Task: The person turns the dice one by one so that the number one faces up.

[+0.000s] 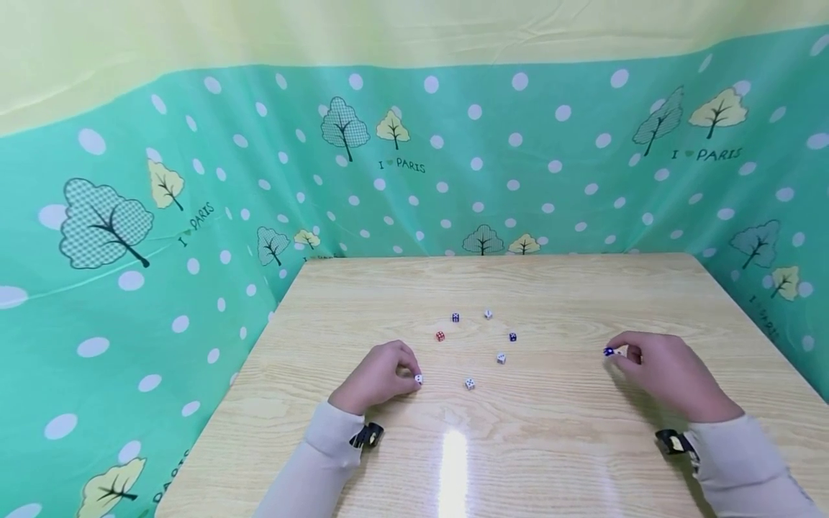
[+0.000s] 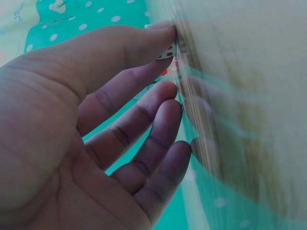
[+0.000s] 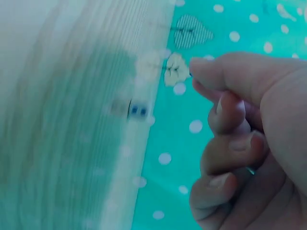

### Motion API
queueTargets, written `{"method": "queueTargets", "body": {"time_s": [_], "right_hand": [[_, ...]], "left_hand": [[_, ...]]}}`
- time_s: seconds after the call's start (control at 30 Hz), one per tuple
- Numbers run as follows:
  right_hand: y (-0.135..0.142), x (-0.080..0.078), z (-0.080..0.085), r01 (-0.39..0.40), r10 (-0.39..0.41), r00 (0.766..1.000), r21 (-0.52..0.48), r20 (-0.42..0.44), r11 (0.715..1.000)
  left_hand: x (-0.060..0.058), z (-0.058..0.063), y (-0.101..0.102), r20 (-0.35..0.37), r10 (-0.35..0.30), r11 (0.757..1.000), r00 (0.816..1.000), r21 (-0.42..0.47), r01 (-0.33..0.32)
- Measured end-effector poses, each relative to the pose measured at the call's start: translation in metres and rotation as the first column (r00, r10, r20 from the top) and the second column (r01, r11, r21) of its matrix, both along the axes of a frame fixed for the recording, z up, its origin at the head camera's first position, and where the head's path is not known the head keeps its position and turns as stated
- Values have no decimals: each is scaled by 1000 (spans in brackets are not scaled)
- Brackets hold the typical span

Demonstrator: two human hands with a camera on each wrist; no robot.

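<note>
My left hand (image 1: 382, 374) pinches a white die (image 1: 418, 379) between thumb and index finger, low over the wooden table. Red pips show on that white die (image 2: 167, 53) in the left wrist view, where the other fingers stretch out loosely. At the right, my right hand (image 1: 667, 367) holds a small blue die (image 1: 608, 352) at its thumb and index fingertips. Its other fingers are curled in the right wrist view, and the fingertips hide most of the blue die there. Closest to the left hand on the table are a red die (image 1: 440, 336) and a white die (image 1: 469, 384).
Farther in, a blue die (image 1: 455, 317), a white die (image 1: 488, 314), another blue die (image 1: 513, 337) and another white die (image 1: 501, 357) lie on the table (image 1: 550, 432). A green dotted curtain (image 1: 537, 144) borders its back and sides.
</note>
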State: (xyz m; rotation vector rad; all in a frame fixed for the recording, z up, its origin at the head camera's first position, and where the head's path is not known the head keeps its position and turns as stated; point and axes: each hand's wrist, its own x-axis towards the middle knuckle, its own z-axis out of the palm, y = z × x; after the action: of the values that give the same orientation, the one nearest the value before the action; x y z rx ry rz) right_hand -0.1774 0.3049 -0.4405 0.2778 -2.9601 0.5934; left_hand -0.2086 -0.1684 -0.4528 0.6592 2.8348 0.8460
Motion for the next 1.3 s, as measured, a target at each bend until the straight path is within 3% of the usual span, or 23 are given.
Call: {"method": "queueTargets", "body": {"time_s": [0.13, 0.43, 1.3], "right_hand": [[15, 0, -4, 72, -72, 997, -11, -9, 997], [30, 1, -10, 136, -138, 985, 29, 100, 990], [28, -17, -16, 73, -75, 991, 15, 107, 997]], "left_hand": [[0, -1, 0, 4, -3, 1000, 1000, 6, 3], [1, -6, 2, 4, -27, 1000, 1000, 15, 27], [-1, -2, -2, -1, -5, 1000, 1000, 13, 5]]}}
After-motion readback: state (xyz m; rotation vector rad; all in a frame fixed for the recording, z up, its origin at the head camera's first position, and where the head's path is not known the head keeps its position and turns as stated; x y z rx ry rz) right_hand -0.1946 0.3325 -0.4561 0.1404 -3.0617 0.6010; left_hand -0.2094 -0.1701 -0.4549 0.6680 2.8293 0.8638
